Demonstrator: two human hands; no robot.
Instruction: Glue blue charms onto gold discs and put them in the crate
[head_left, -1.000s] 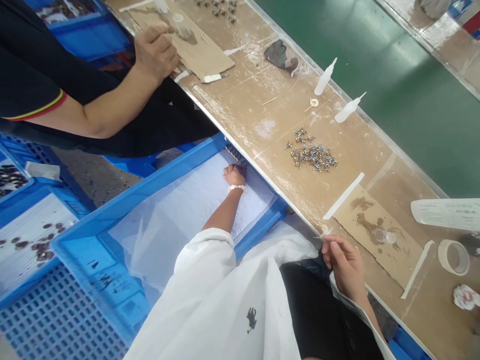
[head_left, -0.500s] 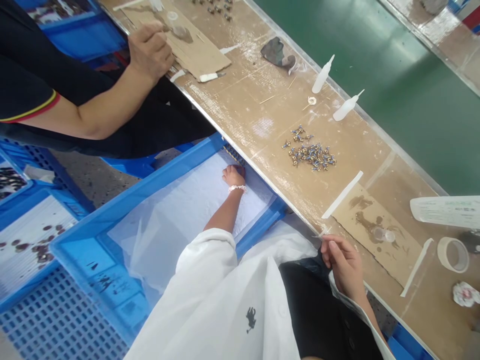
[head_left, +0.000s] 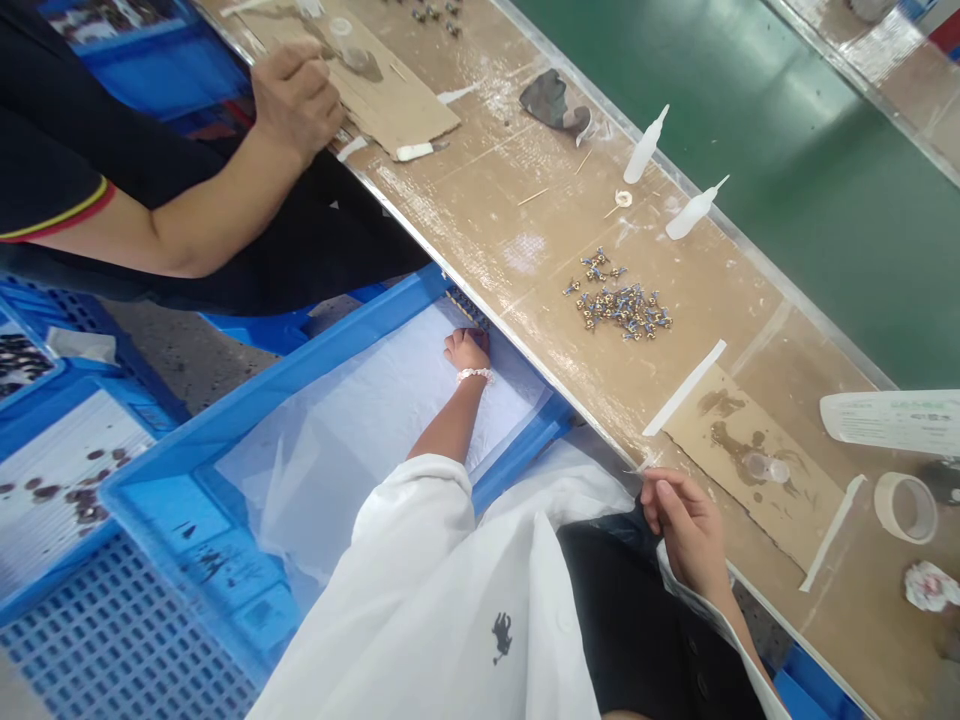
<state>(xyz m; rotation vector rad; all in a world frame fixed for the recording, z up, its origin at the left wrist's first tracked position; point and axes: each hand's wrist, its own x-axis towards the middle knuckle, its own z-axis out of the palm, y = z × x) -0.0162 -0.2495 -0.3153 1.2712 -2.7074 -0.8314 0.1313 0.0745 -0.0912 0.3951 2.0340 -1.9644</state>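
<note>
My left hand (head_left: 466, 350) reaches into the blue crate (head_left: 300, 365) lined with white sheet, at its far corner under the bench edge. Its fingers are curled closed; what they hold is hidden. A pale bracelet (head_left: 474, 375) circles that wrist. My right hand (head_left: 686, 528) rests at the near bench edge, fingers pinched on a thin pale stick (head_left: 643, 465). A pile of small blue and gold parts (head_left: 621, 305) lies on the brown bench between the two hands, farther out.
A co-worker's hand (head_left: 296, 95) works on cardboard (head_left: 390, 95) at the top left. Two white squeeze bottles (head_left: 646, 145) (head_left: 694, 210), a stained cardboard piece (head_left: 757, 465), a tape roll (head_left: 905, 508) and white strips lie on the bench. A green belt (head_left: 787, 150) runs behind. More blue crates (head_left: 75, 480) stand left.
Both my hands stay where they were. The view has drifted slightly, and the co-worker's hand has shifted a little on the cardboard.
</note>
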